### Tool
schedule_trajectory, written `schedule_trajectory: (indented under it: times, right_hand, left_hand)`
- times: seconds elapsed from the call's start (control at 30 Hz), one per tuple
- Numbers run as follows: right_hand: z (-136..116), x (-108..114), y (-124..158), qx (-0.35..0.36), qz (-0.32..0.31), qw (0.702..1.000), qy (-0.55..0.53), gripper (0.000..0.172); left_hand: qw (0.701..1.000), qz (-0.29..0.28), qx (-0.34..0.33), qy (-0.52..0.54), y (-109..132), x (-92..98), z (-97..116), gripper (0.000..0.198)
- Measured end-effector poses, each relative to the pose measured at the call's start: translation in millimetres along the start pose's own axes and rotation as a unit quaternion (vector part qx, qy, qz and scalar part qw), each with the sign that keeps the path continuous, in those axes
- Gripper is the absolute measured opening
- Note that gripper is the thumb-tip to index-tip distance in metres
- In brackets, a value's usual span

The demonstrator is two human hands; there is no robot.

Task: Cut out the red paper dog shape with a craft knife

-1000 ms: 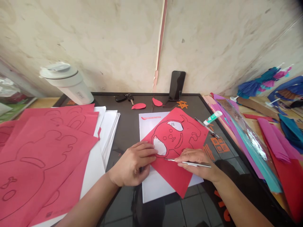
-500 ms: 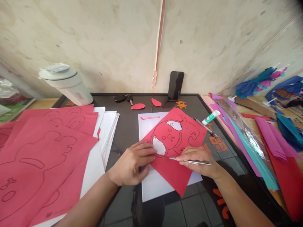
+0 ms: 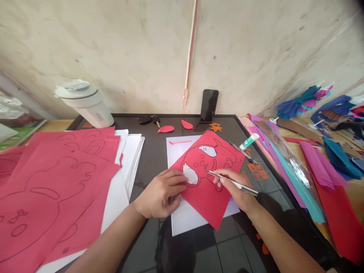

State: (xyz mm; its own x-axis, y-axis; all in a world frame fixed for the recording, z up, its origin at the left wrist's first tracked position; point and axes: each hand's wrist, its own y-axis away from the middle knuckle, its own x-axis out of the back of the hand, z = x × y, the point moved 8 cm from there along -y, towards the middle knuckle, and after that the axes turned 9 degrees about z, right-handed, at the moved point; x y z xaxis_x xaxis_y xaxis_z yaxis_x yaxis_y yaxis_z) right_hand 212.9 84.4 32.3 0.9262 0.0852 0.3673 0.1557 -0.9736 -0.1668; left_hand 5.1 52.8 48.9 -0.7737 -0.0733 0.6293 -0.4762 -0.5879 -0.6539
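Note:
A red paper sheet with a drawn cartoon animal and two cut-out holes lies tilted on a white sheet on the dark table. My left hand rests on the red sheet's left edge, fingers curled and pressing it down. My right hand pinches a thin silver craft knife. Its tip touches the drawing near the middle of the animal.
A stack of red printed sheets over white paper fills the left. A white tumbler, keys, two red scraps, a phone and a glue stick lie behind. Coloured papers pile up on the right.
My right hand has lifted the knife from lying flat below the drawing and moved its tip up onto the animal outline. The left hand has stayed put.

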Motion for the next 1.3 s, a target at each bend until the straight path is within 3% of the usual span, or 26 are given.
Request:
schedule_trajectory:
  times: [0.2,0.37,0.57,0.63,0.83,1.03,1.3]
  right_hand:
    - [-6,-7,14,-0.072,0.096,0.992,0.037,0.015]
    - [3,-15,22,-0.101,0.136,0.985,-0.012,0.027]
    - [9,-31,6,-0.053,0.015,0.998,-0.015,0.020]
    - [7,-30,0,-0.044,-0.002,0.998,-0.037,0.019]
    - [-11,-17,13,-0.026,0.109,0.993,0.027,0.017]
    - [-17,-31,46,0.033,0.136,0.987,0.078,0.012]
    - [-15,-37,44,0.051,0.117,0.986,0.105,0.013]
  left_hand:
    - [0.997,0.003,-0.049,-0.055,2,-5.6,12,0.018]
    - [0.995,0.000,-0.061,-0.075,2,-10.5,23,0.022]
    - [0.998,0.037,-0.030,-0.035,0,-1.6,18,0.021]
    - [0.999,0.015,-0.019,-0.035,0,-5.6,14,0.024]
    - [0.987,-0.137,0.052,-0.065,8,-33.7,-3,0.063]
    - [0.986,-0.142,0.064,-0.065,9,-35.3,-5,0.062]
    - [0.991,-0.114,0.048,-0.049,9,-32.4,-5,0.058]
